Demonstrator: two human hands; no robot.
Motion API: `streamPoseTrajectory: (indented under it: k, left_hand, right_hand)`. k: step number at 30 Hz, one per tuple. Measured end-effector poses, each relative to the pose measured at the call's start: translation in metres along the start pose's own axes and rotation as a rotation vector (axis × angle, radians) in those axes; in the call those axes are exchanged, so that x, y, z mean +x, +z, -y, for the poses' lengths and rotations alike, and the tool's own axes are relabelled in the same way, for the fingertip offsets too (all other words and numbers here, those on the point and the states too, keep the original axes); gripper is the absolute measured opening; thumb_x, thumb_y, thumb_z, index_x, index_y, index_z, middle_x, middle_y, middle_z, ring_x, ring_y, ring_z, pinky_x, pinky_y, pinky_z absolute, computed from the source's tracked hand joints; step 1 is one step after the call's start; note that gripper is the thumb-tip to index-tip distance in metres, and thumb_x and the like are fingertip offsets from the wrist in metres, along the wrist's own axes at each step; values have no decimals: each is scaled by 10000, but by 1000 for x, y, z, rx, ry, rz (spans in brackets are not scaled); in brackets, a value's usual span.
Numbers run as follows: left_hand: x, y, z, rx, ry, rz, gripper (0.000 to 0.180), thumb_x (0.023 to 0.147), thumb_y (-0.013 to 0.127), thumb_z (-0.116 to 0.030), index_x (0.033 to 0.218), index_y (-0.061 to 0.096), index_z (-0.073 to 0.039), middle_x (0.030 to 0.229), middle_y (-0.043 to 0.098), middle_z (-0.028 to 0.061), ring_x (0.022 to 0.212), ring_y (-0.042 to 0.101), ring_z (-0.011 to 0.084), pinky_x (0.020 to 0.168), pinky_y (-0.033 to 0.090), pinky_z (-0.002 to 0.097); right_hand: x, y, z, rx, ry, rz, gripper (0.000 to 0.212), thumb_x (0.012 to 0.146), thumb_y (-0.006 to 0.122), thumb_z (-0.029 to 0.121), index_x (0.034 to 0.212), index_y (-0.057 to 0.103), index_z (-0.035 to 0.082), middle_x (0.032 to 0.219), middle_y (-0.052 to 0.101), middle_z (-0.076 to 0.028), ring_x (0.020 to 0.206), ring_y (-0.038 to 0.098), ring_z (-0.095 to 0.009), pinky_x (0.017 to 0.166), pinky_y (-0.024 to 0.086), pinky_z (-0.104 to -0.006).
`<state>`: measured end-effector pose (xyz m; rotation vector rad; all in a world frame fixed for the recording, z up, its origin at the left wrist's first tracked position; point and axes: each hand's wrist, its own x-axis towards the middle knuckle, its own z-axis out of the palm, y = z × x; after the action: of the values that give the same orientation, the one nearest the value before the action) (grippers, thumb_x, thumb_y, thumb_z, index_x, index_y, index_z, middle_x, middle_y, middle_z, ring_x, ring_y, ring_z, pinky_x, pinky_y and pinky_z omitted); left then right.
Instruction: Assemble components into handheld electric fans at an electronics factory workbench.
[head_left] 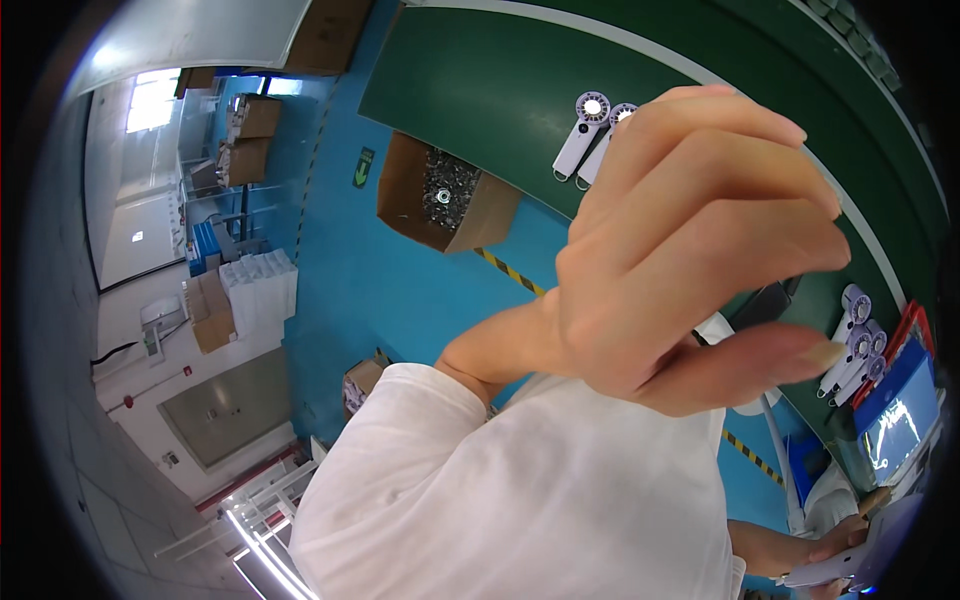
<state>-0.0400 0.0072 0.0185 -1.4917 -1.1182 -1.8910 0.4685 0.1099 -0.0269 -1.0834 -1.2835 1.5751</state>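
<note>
My left hand (690, 250) fills the middle of the view, raised close, its back toward me. Its fingers are half curled and the thumb stands apart from them, with nothing visible between. At the lower right edge, my right hand (840, 545) is closed around a pale lavender handheld fan (885, 555), partly cut off by the dark rim. Beyond my left hand, two white handheld fans (578, 145) lie on the green table (460, 70); one is partly covered by the hand. Several more handheld fans (855, 345) lie at the right.
A cardboard box (410, 195) of small dark metal parts stands beside the table. Red (912, 330) and blue (905, 390) containers sit at the right, past the fans. A dark object (765, 305) shows behind my left hand. Boxes and white bags (262, 290) stand across the blue floor.
</note>
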Motion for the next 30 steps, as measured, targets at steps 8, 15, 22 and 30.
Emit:
streamPoseTrajectory:
  k: [8,15,22,30]
  left_hand:
    - [11,-22,-15,-1,-177,308,376,668,792,-229,902,668,37,865,649,157,808,605,334,754,481,428]
    - [1,-17,-13,-57,-399,428,320,742,749,-73,1026,647,35,1039,653,164,922,616,315,792,485,368]
    - [-41,-11,-10,-26,-716,560,323,1013,482,-188,1218,555,50,1236,602,179,1168,556,269,1034,403,372]
    - [-48,-2,-19,147,-992,672,428,940,628,-187,1298,505,12,1175,567,161,1014,576,258,852,474,351]
  right_hand:
    - [8,35,-13,164,73,-112,782,708,602,345,1297,428,-139,928,608,-247,502,539,-194,416,437,-267]
    - [-1,170,-19,259,52,-296,777,705,606,337,1293,432,-139,925,609,-250,501,542,-199,415,439,-271]
    - [49,267,-36,135,438,566,574,755,693,275,1157,564,-114,845,682,-210,644,667,-232,512,519,-294]
    - [40,326,-66,-15,343,585,318,865,722,197,1103,634,5,850,673,-53,738,608,-95,658,507,-288]
